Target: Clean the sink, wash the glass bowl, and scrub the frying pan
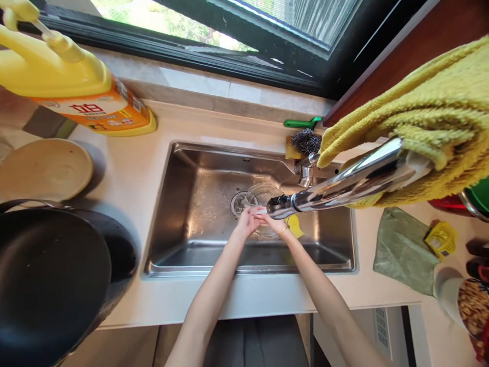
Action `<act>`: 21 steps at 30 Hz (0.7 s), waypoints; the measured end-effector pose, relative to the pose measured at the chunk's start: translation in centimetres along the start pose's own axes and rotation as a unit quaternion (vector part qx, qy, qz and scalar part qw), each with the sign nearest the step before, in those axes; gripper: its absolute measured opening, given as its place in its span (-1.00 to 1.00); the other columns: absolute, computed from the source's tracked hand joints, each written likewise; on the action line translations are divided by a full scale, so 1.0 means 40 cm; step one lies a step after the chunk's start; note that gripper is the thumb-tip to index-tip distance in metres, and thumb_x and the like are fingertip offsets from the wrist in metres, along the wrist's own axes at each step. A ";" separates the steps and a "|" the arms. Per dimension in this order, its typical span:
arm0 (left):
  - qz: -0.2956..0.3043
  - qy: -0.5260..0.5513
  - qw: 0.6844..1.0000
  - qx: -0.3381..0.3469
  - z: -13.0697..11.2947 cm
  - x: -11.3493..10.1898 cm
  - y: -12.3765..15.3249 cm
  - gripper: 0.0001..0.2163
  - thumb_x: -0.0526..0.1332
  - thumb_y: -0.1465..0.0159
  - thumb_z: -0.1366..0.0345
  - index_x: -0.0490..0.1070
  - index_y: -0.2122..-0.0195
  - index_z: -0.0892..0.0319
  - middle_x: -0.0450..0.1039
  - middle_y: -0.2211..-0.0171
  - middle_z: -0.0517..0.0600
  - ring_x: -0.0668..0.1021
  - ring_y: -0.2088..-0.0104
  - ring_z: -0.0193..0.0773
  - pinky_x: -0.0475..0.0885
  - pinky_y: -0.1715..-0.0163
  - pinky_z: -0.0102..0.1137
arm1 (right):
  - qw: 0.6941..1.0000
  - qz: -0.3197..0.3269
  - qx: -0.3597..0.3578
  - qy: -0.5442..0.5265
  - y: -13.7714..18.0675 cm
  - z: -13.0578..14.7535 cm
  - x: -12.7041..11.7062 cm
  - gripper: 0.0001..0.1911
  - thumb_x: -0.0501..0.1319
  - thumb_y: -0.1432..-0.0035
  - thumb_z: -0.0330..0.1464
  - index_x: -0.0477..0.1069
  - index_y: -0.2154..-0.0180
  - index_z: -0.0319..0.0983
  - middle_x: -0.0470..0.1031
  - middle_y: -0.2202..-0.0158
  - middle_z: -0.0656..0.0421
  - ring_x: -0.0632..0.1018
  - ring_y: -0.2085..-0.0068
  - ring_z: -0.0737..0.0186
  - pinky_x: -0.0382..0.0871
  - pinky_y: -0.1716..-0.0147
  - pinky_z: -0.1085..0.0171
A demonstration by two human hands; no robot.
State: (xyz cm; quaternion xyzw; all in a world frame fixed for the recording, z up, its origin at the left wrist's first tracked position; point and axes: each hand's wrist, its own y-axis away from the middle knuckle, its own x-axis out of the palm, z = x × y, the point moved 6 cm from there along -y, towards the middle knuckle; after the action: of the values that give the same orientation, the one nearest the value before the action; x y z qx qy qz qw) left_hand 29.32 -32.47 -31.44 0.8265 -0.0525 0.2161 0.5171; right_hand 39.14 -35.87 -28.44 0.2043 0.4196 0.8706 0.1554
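Observation:
My left hand (pixel 248 223) and my right hand (pixel 273 224) meet over the sink (pixel 206 188), just under the tip of the chrome faucet (pixel 324 196). Their fingers are partly stretched out and overlap, with nothing visible held in them. Below the hands a clear round glass dish (pixel 263 192) lies on the sink floor, partly hidden by them and the faucet. The drain (pixel 243 203) is beside my left fingers. To the right of my right wrist lies a flat yellow piece (pixel 294 226), perhaps a sponge. Water drops dot the steel.
A black pan (pixel 53 275), a pale plate (pixel 46 169) and a yellow bottle (pixel 87 86) stand on the left. Yellow towels (pixel 428 112) hang at the faucet's right. A steel-wool scrubber (pixel 306 140) sits behind. A green bag (pixel 405 250) lies right.

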 end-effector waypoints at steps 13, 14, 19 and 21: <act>-0.038 -0.115 0.906 0.406 -0.596 -0.161 0.411 -0.66 0.19 -0.22 0.07 0.55 0.21 0.25 0.58 0.15 0.10 0.55 0.04 -0.12 0.38 -0.05 -0.22 | 0.913 0.299 0.064 -0.270 0.194 0.148 0.495 -0.61 -0.12 -0.33 -0.36 0.47 0.13 -0.24 0.56 0.06 0.15 0.49 -0.08 0.33 0.33 -0.14 0.25; -0.059 -0.142 0.883 0.443 -0.646 -0.166 0.454 -0.64 0.21 -0.20 0.04 0.56 0.23 0.25 0.58 0.18 0.10 0.57 0.07 -0.12 0.40 -0.03 -0.22 | 0.910 0.301 0.058 -0.279 0.190 0.176 0.545 -0.63 -0.10 -0.33 -0.37 0.47 0.15 -0.24 0.57 0.10 0.17 0.49 -0.07 0.35 0.35 -0.13 0.27; -0.168 -0.287 0.712 0.619 -0.916 -0.149 0.621 -0.71 0.25 -0.18 0.08 0.56 0.32 0.24 0.59 0.26 0.02 0.55 0.05 -0.13 0.38 0.00 -0.32 | 0.923 0.274 0.036 -0.269 0.128 0.333 0.779 -0.77 0.01 -0.28 -0.42 0.44 0.25 -0.25 0.60 0.34 0.18 0.49 -0.06 0.36 0.38 -0.11 0.30; -0.162 -0.320 0.681 0.638 -1.028 -0.122 0.638 -0.77 0.23 -0.21 0.15 0.53 0.38 0.22 0.58 0.27 -0.03 0.50 -0.04 -0.16 0.33 -0.03 -0.39 | 0.917 0.295 0.006 -0.268 0.101 0.408 0.876 -0.77 0.00 -0.30 -0.39 0.42 0.23 -0.28 0.59 0.32 0.15 0.46 -0.10 0.33 0.36 -0.12 0.27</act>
State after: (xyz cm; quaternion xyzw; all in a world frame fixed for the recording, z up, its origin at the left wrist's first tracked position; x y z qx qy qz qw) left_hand 4.55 -8.78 3.09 0.9707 0.0704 -0.1680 -0.1570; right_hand 16.26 -11.89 -8.13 0.5453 0.2879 0.7872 -0.0032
